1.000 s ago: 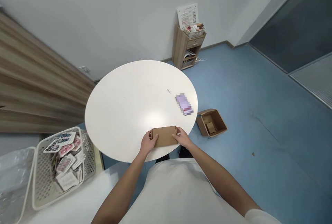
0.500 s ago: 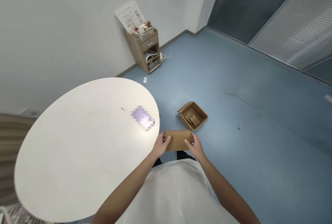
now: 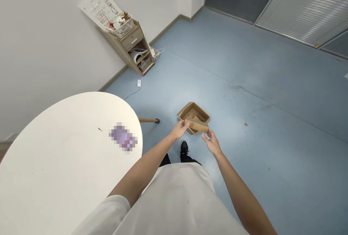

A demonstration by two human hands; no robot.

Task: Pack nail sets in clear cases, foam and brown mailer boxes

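Note:
A small closed cardboard box (image 3: 199, 127) is held between my hands, tilted with its right end lower. My left hand (image 3: 179, 130) grips its left end, thumb on the near side. My right hand (image 3: 213, 143) is at the other end, fingers against the box's edge and thumb standing off it. Below, on the floor, lies a larger open cardboard box (image 3: 207, 113) with a raised flap on its left. Flat cardboard pieces show inside, partly hidden by the held box.
A white round table (image 3: 67, 177) stands at my left, with a blurred-out purple item (image 3: 122, 136) on it. A wooden table leg (image 3: 148, 120) juts out near the open box. Against the wall is a wooden cabinet (image 3: 133, 44). A white corded device (image 3: 139, 83) lies on the floor.
Both hands have moved forward with the small box, which now hangs over the open box and has tilted. My right thumb has come off its top. The view has shifted right.

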